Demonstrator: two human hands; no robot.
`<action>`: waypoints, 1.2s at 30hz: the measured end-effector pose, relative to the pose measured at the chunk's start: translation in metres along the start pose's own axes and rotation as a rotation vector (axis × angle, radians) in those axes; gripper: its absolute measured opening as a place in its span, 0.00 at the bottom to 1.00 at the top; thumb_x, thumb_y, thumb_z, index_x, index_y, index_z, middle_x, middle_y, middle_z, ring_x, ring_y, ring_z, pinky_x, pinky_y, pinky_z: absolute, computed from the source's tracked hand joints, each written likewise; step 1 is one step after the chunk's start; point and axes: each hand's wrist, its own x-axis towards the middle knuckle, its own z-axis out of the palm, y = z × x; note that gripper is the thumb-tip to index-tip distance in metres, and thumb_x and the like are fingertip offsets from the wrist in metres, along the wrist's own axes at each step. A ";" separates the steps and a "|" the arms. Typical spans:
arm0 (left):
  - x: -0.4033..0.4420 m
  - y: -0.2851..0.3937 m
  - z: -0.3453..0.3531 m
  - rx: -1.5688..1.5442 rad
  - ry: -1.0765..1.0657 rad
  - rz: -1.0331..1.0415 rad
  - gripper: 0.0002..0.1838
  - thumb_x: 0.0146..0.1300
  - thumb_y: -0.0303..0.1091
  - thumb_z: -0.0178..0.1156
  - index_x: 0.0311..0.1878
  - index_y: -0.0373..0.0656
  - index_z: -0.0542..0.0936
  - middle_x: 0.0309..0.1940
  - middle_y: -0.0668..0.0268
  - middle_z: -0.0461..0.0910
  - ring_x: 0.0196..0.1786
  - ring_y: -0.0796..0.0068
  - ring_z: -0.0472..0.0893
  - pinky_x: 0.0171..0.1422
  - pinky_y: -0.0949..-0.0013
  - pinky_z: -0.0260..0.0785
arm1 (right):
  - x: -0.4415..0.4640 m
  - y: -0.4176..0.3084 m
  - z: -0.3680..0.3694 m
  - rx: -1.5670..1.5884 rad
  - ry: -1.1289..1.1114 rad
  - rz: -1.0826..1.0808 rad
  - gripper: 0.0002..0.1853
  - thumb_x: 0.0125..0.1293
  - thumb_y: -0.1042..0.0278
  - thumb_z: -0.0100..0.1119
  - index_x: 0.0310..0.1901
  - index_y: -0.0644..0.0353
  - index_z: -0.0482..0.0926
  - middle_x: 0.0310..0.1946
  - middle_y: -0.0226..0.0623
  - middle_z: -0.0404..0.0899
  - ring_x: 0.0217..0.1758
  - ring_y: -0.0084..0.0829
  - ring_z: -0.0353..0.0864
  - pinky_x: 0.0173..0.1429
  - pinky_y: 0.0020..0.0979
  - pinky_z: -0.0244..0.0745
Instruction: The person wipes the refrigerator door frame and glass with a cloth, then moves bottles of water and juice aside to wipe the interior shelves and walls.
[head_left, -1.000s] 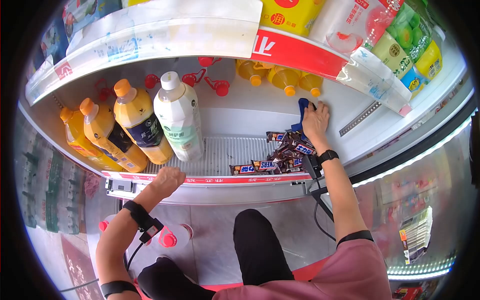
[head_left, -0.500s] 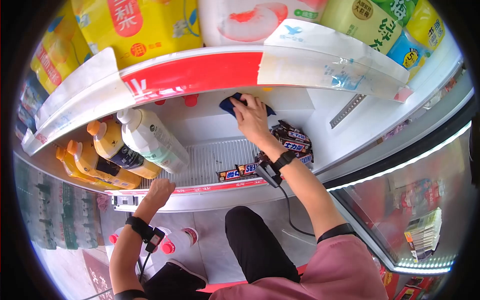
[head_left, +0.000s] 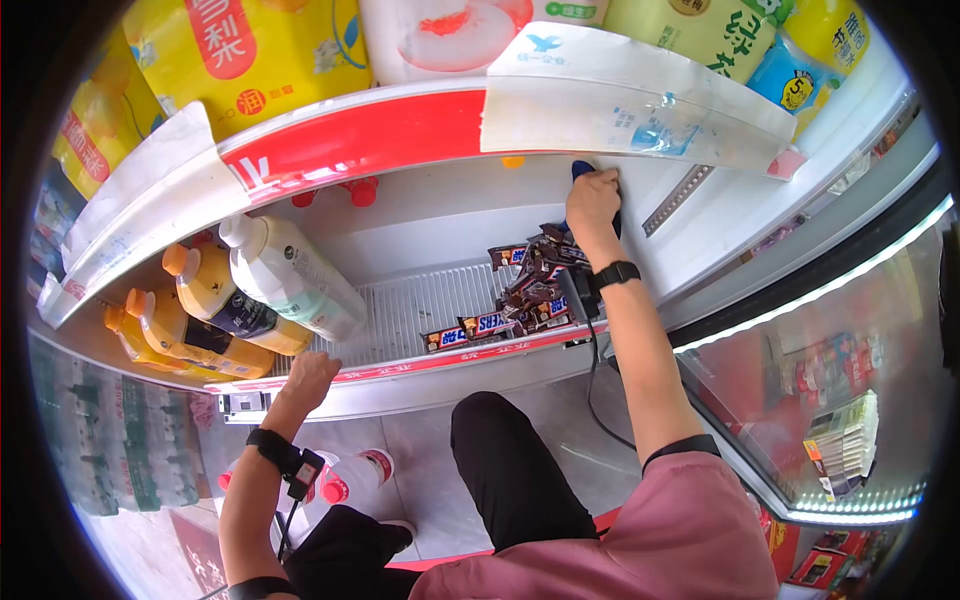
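My right hand presses a dark blue cloth against the back right corner of the fridge shelf, its fingers closed over the cloth. Most of the cloth is hidden beneath the hand. Under my right wrist lies a heap of Snickers bars on the white wire shelf. My left hand is curled at the shelf's front edge, close to the bottles. A white bottle leans there beside several orange drink bottles.
Above hangs an upper shelf with a red and white front strip and large drink packs. The open glass door stands at the right. Clear bottles with red caps are on the floor. A cable trails from my right wrist.
My right hand has moved right with the cloth, from the back wall to the right corner. The view has shifted slightly. My left hand stays at the shelf edge.
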 end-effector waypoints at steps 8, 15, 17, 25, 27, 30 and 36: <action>0.001 -0.001 -0.001 -0.038 -0.006 -0.004 0.03 0.45 0.22 0.55 0.23 0.42 0.75 0.21 0.57 0.74 0.30 0.56 0.77 0.35 0.58 0.68 | -0.050 0.061 -0.087 1.274 -0.492 0.557 0.16 0.63 0.61 0.55 0.28 0.68 0.79 0.19 0.34 0.75 0.20 0.22 0.72 0.23 0.23 0.66; 0.001 -0.004 0.005 -0.077 -0.030 -0.031 0.06 0.42 0.18 0.54 0.25 0.39 0.76 0.24 0.55 0.74 0.31 0.52 0.75 0.36 0.55 0.67 | -0.046 -0.004 -0.025 0.790 0.067 -0.253 0.17 0.60 0.59 0.54 0.45 0.63 0.76 0.51 0.50 0.69 0.57 0.50 0.64 0.61 0.42 0.59; 0.002 -0.001 -0.002 -0.100 -0.023 -0.029 0.06 0.41 0.17 0.54 0.23 0.39 0.75 0.23 0.54 0.74 0.31 0.52 0.75 0.37 0.55 0.67 | -0.055 -0.033 -0.018 0.632 0.175 -0.258 0.22 0.60 0.62 0.50 0.50 0.70 0.71 0.54 0.55 0.65 0.60 0.51 0.60 0.64 0.45 0.53; 0.004 -0.002 -0.001 -0.074 -0.050 -0.029 0.06 0.43 0.18 0.53 0.24 0.39 0.77 0.23 0.55 0.74 0.31 0.53 0.75 0.38 0.56 0.67 | -0.071 -0.100 -0.044 1.014 -0.102 -0.630 0.21 0.58 0.64 0.55 0.54 0.57 0.70 0.57 0.43 0.65 0.64 0.44 0.58 0.67 0.40 0.53; 0.003 -0.003 0.003 -0.042 -0.059 -0.044 0.05 0.44 0.19 0.54 0.24 0.39 0.77 0.22 0.55 0.74 0.32 0.53 0.75 0.38 0.56 0.67 | -0.062 -0.080 -0.041 1.010 -0.083 -0.598 0.20 0.54 0.64 0.57 0.50 0.57 0.73 0.55 0.42 0.67 0.63 0.41 0.60 0.66 0.39 0.55; 0.005 -0.002 0.005 -0.016 -0.055 -0.059 0.04 0.45 0.19 0.54 0.23 0.39 0.77 0.22 0.55 0.74 0.32 0.54 0.75 0.37 0.56 0.66 | -0.050 -0.036 -0.027 0.850 0.049 -0.339 0.17 0.56 0.65 0.56 0.48 0.59 0.73 0.54 0.43 0.67 0.61 0.45 0.61 0.64 0.42 0.55; 0.008 0.001 0.002 0.018 -0.073 -0.056 0.04 0.45 0.22 0.54 0.21 0.39 0.77 0.20 0.53 0.75 0.32 0.53 0.77 0.37 0.57 0.68 | -0.043 -0.013 -0.027 0.900 0.087 -0.178 0.12 0.59 0.74 0.51 0.45 0.63 0.72 0.47 0.46 0.71 0.55 0.49 0.64 0.57 0.44 0.59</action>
